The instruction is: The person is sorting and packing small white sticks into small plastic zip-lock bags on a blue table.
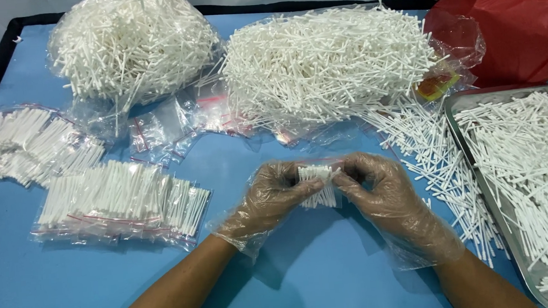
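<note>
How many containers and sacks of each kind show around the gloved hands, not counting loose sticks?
Large clear bags heaped with white sticks: 2
Metal tray: 1
Red plastic bag: 1
Small bag held by left hand and right hand: 1
Total: 5

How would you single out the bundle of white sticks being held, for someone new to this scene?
On the blue mat, look near the centre where the gloved left hand and right hand meet. The small bundle of white sticks is pinched between them, the only sticks lifted off the surface.
</note>
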